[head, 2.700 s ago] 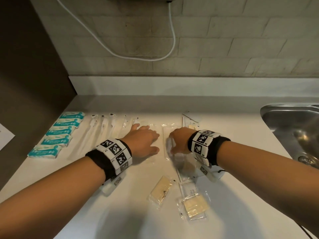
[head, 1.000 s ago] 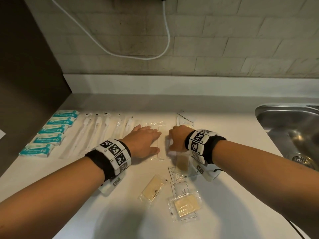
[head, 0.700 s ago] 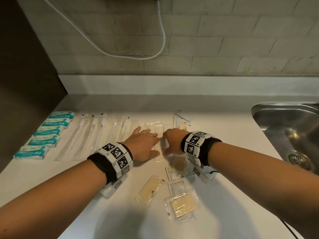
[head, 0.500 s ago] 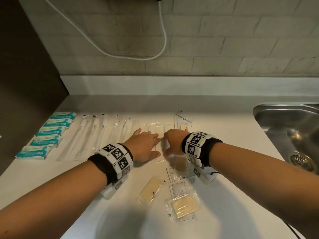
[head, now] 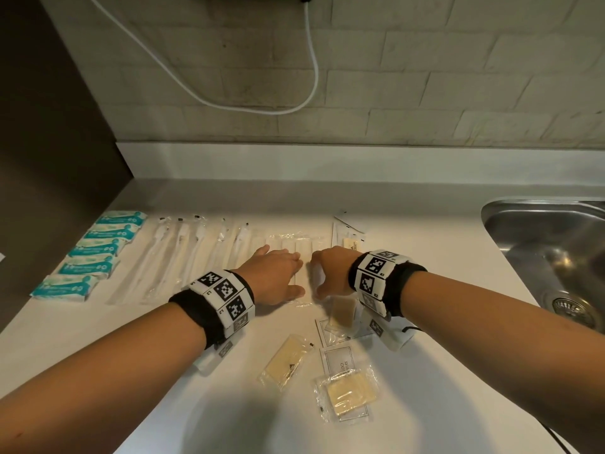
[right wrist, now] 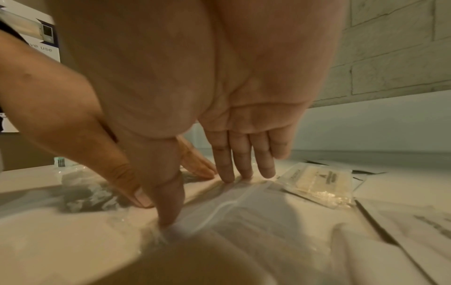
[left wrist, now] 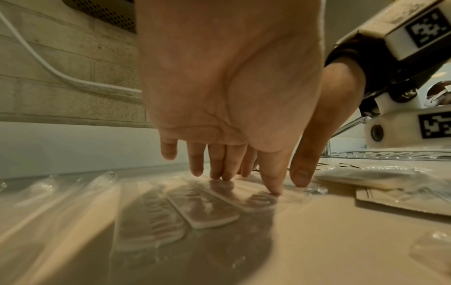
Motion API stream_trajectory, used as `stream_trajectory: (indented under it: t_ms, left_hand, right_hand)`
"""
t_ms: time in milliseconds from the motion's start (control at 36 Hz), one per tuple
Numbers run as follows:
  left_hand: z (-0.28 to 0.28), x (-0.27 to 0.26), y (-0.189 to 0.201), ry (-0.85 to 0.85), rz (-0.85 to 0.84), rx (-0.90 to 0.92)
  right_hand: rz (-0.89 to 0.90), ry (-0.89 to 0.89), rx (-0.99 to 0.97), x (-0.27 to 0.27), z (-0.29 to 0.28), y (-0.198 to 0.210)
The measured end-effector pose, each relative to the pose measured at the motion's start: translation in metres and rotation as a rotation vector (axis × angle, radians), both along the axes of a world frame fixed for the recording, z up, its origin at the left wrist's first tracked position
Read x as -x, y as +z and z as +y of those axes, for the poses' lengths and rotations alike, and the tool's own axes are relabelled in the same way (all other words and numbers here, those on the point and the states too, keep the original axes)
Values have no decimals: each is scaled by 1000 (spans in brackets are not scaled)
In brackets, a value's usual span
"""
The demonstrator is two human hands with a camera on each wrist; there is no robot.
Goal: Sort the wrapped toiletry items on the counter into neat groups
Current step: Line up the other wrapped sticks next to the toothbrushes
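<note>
My left hand (head: 278, 276) lies flat on clear-wrapped combs (head: 296, 245) at mid-counter; in the left wrist view its straight fingers (left wrist: 227, 173) and thumb touch the combs' wrappers (left wrist: 202, 210). Right beside it, my right hand (head: 327, 270) presses another clear-wrapped packet (right wrist: 244, 208) with straight fingertips (right wrist: 227, 173) and thumb. Teal packets (head: 93, 253) form a row at far left, with wrapped toothbrushes (head: 183, 257) lined up next to them. Yellow soap packets (head: 284, 358) (head: 350, 391) lie loose near me, one (head: 342, 311) by my right wrist and one (head: 352, 252) just beyond it.
A steel sink (head: 550, 250) is sunk into the counter at the right. A dark panel (head: 49, 158) bounds the left side and a brick wall with a white cable (head: 311, 77) stands behind. Flat white sachets (head: 337, 355) lie among the soaps.
My right hand has slid left with its clear packet until it sits almost against my left hand. The left hand has stayed on the combs.
</note>
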State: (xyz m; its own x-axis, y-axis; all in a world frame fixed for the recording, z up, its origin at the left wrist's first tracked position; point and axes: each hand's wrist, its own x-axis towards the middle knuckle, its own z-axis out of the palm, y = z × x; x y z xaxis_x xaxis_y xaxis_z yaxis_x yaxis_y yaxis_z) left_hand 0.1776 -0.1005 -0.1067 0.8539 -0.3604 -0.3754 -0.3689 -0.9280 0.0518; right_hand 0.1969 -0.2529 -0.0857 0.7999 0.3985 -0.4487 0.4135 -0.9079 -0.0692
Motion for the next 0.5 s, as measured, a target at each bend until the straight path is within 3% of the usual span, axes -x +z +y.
stream_trajectory:
  t_ms: [500]
  left_hand:
    - [-3,-4,-3,-4,-25,2]
  right_hand:
    - [-6,-6,-28,-1,3,-6]
